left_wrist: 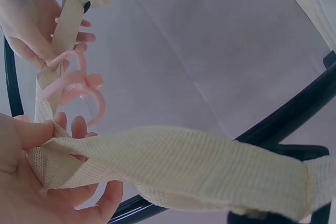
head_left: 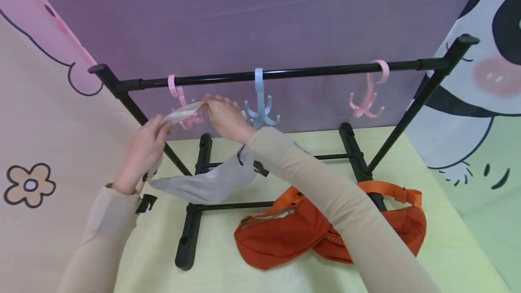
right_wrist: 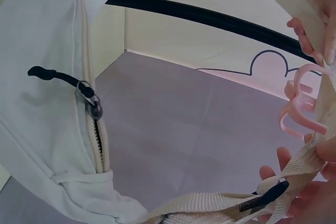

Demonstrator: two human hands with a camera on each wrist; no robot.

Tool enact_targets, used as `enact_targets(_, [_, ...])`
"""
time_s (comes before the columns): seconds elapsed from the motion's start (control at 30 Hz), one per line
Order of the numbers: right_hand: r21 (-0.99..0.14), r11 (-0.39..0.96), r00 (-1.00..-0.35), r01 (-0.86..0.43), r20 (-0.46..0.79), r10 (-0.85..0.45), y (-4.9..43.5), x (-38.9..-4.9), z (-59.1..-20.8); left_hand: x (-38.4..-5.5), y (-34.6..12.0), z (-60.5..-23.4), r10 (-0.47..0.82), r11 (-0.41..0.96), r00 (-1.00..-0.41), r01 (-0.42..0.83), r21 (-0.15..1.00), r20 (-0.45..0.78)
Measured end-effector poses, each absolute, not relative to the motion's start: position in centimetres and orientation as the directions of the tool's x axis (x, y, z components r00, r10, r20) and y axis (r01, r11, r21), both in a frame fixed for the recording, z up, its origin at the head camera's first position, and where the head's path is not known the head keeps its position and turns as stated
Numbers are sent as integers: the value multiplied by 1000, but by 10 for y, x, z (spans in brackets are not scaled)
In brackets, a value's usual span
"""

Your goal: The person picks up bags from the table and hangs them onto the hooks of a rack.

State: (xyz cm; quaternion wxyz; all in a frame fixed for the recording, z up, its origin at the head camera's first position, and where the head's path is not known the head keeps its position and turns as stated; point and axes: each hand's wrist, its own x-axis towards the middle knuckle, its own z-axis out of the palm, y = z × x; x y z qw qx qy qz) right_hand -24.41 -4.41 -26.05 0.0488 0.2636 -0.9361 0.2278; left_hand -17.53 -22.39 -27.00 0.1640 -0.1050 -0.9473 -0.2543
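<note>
A pale cream waist bag (head_left: 211,182) hangs below both hands, its zipper with a black pull (right_wrist: 63,80) showing in the right wrist view. Its webbing strap (head_left: 184,113) is stretched between the hands. My left hand (head_left: 142,153) pinches the strap at the left, where a loop of it (left_wrist: 173,166) trails off. Higher up and to the right, my right hand (head_left: 228,119) pinches another part of the strap. Between the hands is the left pink multi-prong hook (head_left: 179,93), close to the strap; whether the strap rests on a prong, I cannot tell.
The hook hangs from a black rack's top bar (head_left: 309,72), along with a blue hook (head_left: 259,98) in the middle and another pink hook (head_left: 368,98) at the right. An orange-red waist bag (head_left: 277,241) lies on the pale table (head_left: 211,257), partly behind the right sleeve.
</note>
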Motion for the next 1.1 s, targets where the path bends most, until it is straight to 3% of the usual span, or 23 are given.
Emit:
enact_targets(0.47, [-456,764,-880,-456,101,-465,-44,-248,-267,-181,-228,-276,152,823,-938,295,485,311])
enact_targets(1.1, [-531,712,-872,-459,116,-475,-46,-249,-280,-183,-229,-282,144,824,-943,283,491,301])
